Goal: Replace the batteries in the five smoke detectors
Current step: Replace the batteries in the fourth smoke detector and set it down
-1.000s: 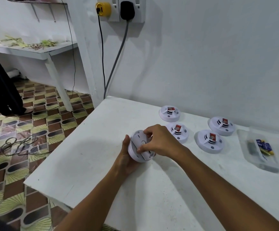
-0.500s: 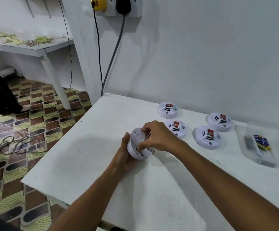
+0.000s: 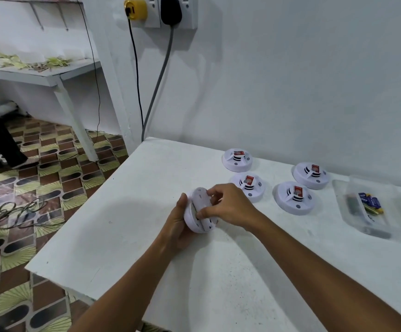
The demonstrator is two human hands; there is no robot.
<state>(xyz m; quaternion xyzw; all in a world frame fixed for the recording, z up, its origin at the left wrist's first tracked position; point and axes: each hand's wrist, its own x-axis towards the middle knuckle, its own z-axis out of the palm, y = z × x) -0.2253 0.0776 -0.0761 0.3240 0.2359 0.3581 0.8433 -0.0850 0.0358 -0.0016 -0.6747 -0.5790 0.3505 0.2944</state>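
A round white smoke detector (image 3: pixel 198 207) is held on edge just above the white table (image 3: pixel 132 236). My left hand (image 3: pixel 179 224) cups its base from the left. My right hand (image 3: pixel 228 206) grips its back plate from the right, fingers curled over the rim. A thin gap shows between plate and body. Several more white detectors with red stickers lie flat behind: one at the wall (image 3: pixel 237 159), one beside my right hand (image 3: pixel 249 186), one in the middle (image 3: pixel 294 197), one far right (image 3: pixel 311 175).
A clear plastic tray (image 3: pixel 369 209) holding blue and yellow batteries (image 3: pixel 371 202) sits at the right. Two cables hang from wall sockets (image 3: pixel 161 10) to the table's back corner. The table's left edge drops to a patterned floor with loose cable (image 3: pixel 20 212).
Both hands keep hold of the detector in the same place. The plate now sits slightly apart from the body, and the camera has shifted a little.
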